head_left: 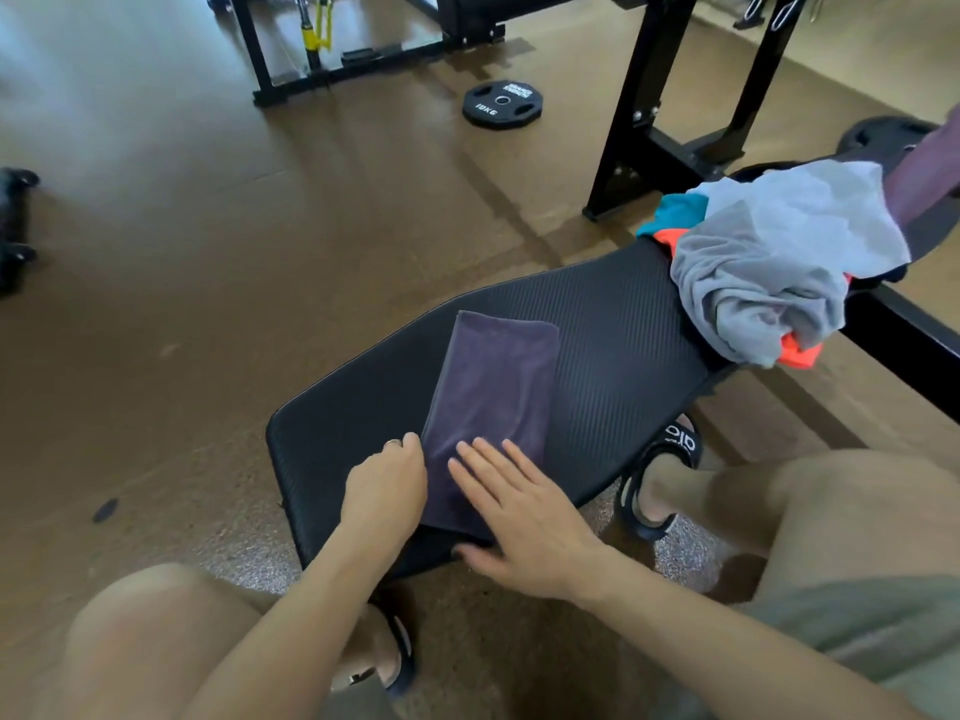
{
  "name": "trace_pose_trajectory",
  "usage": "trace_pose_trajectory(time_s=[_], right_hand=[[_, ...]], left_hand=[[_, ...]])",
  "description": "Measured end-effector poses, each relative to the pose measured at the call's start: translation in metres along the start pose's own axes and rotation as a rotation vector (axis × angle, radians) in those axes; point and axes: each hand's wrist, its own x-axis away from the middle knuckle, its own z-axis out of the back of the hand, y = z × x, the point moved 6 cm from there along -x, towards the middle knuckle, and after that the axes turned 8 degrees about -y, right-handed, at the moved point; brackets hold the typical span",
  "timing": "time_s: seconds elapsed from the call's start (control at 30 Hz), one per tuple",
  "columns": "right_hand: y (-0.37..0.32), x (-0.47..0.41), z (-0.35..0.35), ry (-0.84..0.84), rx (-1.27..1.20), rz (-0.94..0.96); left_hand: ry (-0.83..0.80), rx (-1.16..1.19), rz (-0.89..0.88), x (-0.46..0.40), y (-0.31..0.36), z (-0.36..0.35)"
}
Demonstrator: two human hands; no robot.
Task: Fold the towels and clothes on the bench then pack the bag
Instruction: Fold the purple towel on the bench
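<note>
Purple cloth cut off at right edge, towel's near corner hidden under right hand

My towel is dark purple, worktop black w/ thin stripes. Clothes: grey top, orange & blue bits.

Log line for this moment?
towel: folded, on bench | left hand: at towel edge | right hand: flat on towel | clothes: unfolded

Bare counter lies open between the folded purple towel and the heap of clothes at the far end. The black rack upright blocks reach behind that heap.
</note>
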Motion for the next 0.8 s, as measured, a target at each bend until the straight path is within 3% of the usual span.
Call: trace_pose_trajectory(time_s=[0.1,0.23,0.47,0.8], right_hand=[[0.001,0.007,-0.025,-0.088,0.108,0.025],[0.009,0.013,-0.025,-0.006,0.107,-0.006],[0.015,0.03,-0.021,0.001,0.201,0.119],[0.025,0.046,0.008,0.216,-0.021,0.103]], left_hand=[[0.007,0.027,0.021,0.002,0.0,0.002],[0.088,0.004,-0.047,0.011,0.006,0.001],[-0.173,0.003,-0.292,0.046,0.008,-0.019],[-0.081,0.093,-0.323,0.059,0.014,-0.031]])
